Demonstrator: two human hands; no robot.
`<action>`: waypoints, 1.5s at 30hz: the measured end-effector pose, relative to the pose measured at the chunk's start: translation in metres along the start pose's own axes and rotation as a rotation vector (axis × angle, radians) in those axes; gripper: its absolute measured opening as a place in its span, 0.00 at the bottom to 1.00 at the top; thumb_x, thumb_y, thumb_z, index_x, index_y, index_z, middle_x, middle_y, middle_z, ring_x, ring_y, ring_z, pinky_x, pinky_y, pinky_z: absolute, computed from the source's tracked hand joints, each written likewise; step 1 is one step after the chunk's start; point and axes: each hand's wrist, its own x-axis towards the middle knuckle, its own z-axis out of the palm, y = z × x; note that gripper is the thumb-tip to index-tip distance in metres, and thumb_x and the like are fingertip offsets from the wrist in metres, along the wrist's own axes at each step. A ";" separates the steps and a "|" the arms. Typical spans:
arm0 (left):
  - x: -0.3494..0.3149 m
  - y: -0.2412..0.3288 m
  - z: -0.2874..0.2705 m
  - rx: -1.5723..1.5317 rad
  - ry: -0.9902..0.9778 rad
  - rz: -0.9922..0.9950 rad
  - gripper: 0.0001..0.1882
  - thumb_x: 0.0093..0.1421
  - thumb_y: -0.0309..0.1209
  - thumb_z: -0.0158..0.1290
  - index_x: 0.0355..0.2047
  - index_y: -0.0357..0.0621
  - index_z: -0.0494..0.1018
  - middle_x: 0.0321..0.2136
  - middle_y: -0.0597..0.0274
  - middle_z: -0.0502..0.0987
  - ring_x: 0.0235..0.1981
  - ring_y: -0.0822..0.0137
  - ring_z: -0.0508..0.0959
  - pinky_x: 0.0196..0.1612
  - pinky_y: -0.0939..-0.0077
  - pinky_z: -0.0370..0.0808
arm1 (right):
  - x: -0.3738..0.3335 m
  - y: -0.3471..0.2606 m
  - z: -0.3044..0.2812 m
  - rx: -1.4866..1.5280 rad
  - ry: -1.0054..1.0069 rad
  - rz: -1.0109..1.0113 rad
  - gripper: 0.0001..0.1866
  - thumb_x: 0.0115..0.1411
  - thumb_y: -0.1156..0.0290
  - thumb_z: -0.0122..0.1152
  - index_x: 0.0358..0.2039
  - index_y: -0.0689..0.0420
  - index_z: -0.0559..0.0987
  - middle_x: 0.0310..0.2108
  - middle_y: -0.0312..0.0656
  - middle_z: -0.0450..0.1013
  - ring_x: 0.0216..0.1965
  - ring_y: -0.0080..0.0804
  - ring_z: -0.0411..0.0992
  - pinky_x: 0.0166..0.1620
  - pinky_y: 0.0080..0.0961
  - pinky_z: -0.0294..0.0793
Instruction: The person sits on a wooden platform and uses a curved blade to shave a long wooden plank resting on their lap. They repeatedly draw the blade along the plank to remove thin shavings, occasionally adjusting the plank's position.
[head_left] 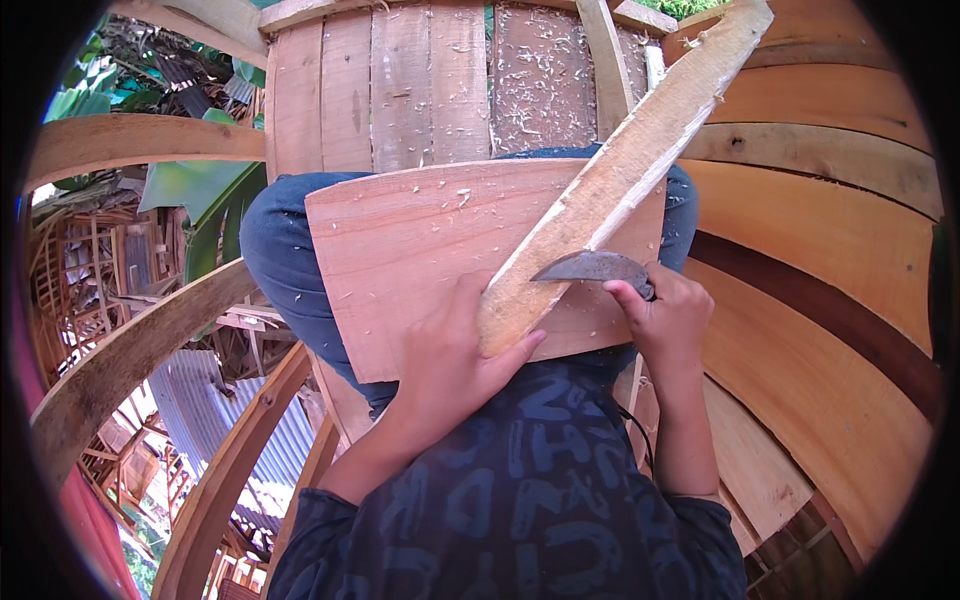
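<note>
A long, rough-edged wooden plank (620, 170) slants up and away to the right across my lap. My left hand (450, 335) is wrapped round its near end, thumb on one side and fingers on the other. In my right hand (665, 310) is a knife with a short curved blade (593, 266); most of its handle is hidden by the fingers. The blade lies over the plank's right edge, a little beyond my left hand. Under the plank, a wide flat board (400, 240) rests across my thighs, with a few shavings on it.
Wood shavings (540, 75) are scattered over the plank floor (400, 90) ahead. Curved wide boards (820, 290) line the right side. On the left, wooden beams (150, 335) have gaps between them, showing corrugated metal sheets (215, 410) and large green leaves (205, 195) below.
</note>
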 end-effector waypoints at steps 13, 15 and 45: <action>-0.006 -0.001 -0.006 -0.045 -0.035 0.021 0.30 0.50 0.40 0.65 0.47 0.37 0.66 0.34 0.44 0.76 0.36 0.46 0.79 0.36 0.60 0.75 | 0.048 0.092 -0.037 -0.023 0.175 0.621 0.35 0.60 0.38 0.52 0.17 0.63 0.71 0.12 0.48 0.62 0.16 0.41 0.62 0.24 0.35 0.62; -0.002 -0.001 -0.006 -0.042 -0.041 0.024 0.30 0.50 0.40 0.65 0.47 0.37 0.66 0.34 0.44 0.76 0.36 0.47 0.79 0.36 0.60 0.75 | 0.036 0.093 -0.048 0.038 0.165 0.500 0.34 0.61 0.40 0.52 0.18 0.63 0.72 0.12 0.47 0.62 0.16 0.37 0.62 0.23 0.34 0.62; 0.002 -0.005 0.002 -0.102 -0.012 -0.024 0.30 0.49 0.38 0.66 0.47 0.38 0.66 0.35 0.47 0.76 0.37 0.50 0.79 0.38 0.64 0.75 | 0.000 -0.006 0.006 0.339 -0.087 0.047 0.26 0.58 0.47 0.59 0.18 0.59 0.74 0.16 0.50 0.69 0.20 0.52 0.71 0.21 0.37 0.67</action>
